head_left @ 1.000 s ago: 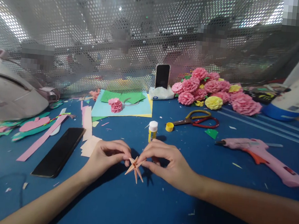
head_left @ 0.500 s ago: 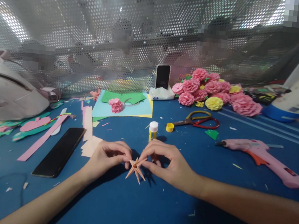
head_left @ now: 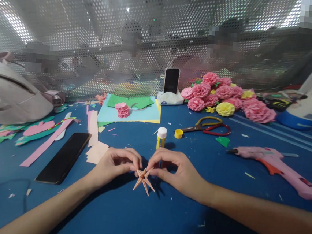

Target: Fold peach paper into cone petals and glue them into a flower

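Observation:
Between my two hands is a small peach folded-paper star (head_left: 144,181) with thin pointed arms fanning out toward me. My left hand (head_left: 122,161) pinches one of its upper points from the left, thumb against fingertips. From the other side my right hand (head_left: 169,165) pinches another point. Just beyond my fingers stands an upright glue stick (head_left: 161,137), its white top exposed, and its yellow cap (head_left: 178,134) sits to the right. Peach paper pieces (head_left: 97,153) lie left of my left hand.
A black phone (head_left: 63,158) lies left. Scissors (head_left: 207,126) and a pink glue gun (head_left: 280,167) lie right. Behind are pink paper flowers (head_left: 224,92), a propped phone (head_left: 171,81) and coloured sheets (head_left: 145,116). A pale bag (head_left: 11,95) stands far left, before a perforated metal screen (head_left: 97,34).
The star has tilted slightly between my fingers, its lower points shifting a little. My left hand has moved slightly right, closer to my right hand. The whole view has shifted slightly.

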A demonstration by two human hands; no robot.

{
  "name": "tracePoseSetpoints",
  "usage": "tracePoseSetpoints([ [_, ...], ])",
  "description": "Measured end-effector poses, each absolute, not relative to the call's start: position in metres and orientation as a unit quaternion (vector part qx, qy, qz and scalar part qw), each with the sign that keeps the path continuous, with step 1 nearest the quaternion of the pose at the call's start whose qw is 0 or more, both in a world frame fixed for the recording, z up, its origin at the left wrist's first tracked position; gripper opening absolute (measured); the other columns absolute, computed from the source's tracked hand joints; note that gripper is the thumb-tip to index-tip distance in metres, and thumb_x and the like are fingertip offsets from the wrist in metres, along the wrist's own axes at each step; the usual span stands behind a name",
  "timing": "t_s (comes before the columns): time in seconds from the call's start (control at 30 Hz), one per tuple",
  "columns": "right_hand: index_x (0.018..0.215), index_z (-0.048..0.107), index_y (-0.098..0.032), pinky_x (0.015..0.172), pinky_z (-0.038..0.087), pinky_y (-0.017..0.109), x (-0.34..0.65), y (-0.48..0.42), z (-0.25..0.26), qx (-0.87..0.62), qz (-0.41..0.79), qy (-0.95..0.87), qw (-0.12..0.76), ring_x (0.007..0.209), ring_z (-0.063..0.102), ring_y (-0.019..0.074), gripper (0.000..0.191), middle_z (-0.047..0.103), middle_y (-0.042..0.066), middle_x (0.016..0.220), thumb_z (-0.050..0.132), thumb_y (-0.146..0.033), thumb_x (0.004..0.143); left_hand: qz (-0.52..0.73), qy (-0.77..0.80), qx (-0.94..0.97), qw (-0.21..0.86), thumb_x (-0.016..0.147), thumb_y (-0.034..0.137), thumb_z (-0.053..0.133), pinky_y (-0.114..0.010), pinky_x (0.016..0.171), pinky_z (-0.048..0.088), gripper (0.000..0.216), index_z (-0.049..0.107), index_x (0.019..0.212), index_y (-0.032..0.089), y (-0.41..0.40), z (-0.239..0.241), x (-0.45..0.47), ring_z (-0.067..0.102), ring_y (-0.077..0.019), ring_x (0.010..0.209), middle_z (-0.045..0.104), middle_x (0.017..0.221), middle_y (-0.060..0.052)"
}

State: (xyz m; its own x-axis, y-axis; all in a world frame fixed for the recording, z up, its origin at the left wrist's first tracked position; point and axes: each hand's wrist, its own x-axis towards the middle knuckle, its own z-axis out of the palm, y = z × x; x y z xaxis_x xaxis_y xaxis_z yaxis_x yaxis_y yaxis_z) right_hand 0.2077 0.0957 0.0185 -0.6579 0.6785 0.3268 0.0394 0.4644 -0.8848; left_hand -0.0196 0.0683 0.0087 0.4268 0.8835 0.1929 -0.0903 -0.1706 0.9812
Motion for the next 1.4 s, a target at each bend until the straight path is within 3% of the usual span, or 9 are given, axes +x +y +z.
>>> tracePoseSetpoints([
  [0.3, 0.088, 0.071, -0.017, 0.050, 0.039, 0.020, 0.2093, 0.0914, 0.0181, -0.151, 0.364, -0.820, 0.415, 0.072, 0.056, 0.0118, 0.006, 0.065, 0.004, 0.081, 0.068, -0.013, 0.083, 0.451, 0.309, 0.609, 0.575, 0.082, 0.017, 0.074, -0.024, 0.070, 0.054, 0.005, 0.073, 0.077, 0.015, 0.0682, 0.0034, -0.0197, 0.066, -0.0130, 0.071, 0.070, 0.077, -0.004],
  [0.53, 0.085, 0.068, -0.018, 0.052, 0.044, 0.022, 0.2071, 0.0881, 0.0196, -0.105, 0.327, -0.817, 0.463, 0.075, 0.063, 0.0132, 0.009, 0.073, 0.005, 0.085, 0.068, -0.010, 0.081, 0.452, 0.331, 0.606, 0.565, 0.080, 0.022, 0.076, -0.027, 0.069, 0.056, 0.010, 0.072, 0.075, 0.014, 0.0672, 0.0033, -0.0190, 0.067, -0.0153, 0.070, 0.071, 0.077, -0.006],
  [0.73, 0.084, 0.068, -0.018, 0.059, 0.047, 0.025, 0.2076, 0.0881, 0.0185, -0.093, 0.316, -0.818, 0.472, 0.073, 0.065, 0.0127, 0.010, 0.075, 0.006, 0.086, 0.069, -0.008, 0.081, 0.451, 0.342, 0.604, 0.560, 0.079, 0.024, 0.077, -0.027, 0.069, 0.056, 0.012, 0.072, 0.074, 0.014, 0.0677, 0.0029, -0.0195, 0.067, -0.0156, 0.070, 0.071, 0.076, -0.006],
  [0.97, 0.084, 0.069, -0.018, 0.053, 0.044, 0.024, 0.2091, 0.0876, 0.0180, -0.118, 0.309, -0.806, 0.491, 0.072, 0.063, 0.0134, 0.008, 0.075, 0.006, 0.089, 0.069, -0.011, 0.083, 0.484, 0.339, 0.576, 0.565, 0.079, 0.020, 0.076, -0.024, 0.071, 0.054, 0.007, 0.073, 0.075, 0.015, 0.0684, 0.0031, -0.0187, 0.066, -0.0129, 0.071, 0.071, 0.077, -0.004],
  [1.13, 0.087, 0.069, -0.019, 0.057, 0.047, 0.027, 0.2088, 0.0882, 0.0152, -0.125, 0.313, -0.805, 0.488, 0.074, 0.066, 0.0144, 0.007, 0.076, 0.005, 0.091, 0.070, -0.012, 0.084, 0.507, 0.351, 0.550, 0.564, 0.078, 0.022, 0.078, -0.024, 0.070, 0.054, 0.010, 0.073, 0.073, 0.015, 0.0689, 0.0019, -0.0182, 0.065, -0.0127, 0.069, 0.071, 0.076, -0.004],
  [1.4, 0.084, 0.068, -0.018, 0.048, 0.041, 0.023, 0.2093, 0.0871, 0.0148, -0.143, 0.364, -0.785, 0.480, 0.077, 0.066, 0.0139, 0.007, 0.076, 0.005, 0.090, 0.070, -0.011, 0.083, 0.493, 0.362, 0.571, 0.548, 0.078, 0.024, 0.077, -0.027, 0.071, 0.057, 0.012, 0.072, 0.073, 0.014, 0.0667, 0.0038, -0.0177, 0.068, -0.0150, 0.072, 0.072, 0.080, -0.006],
])
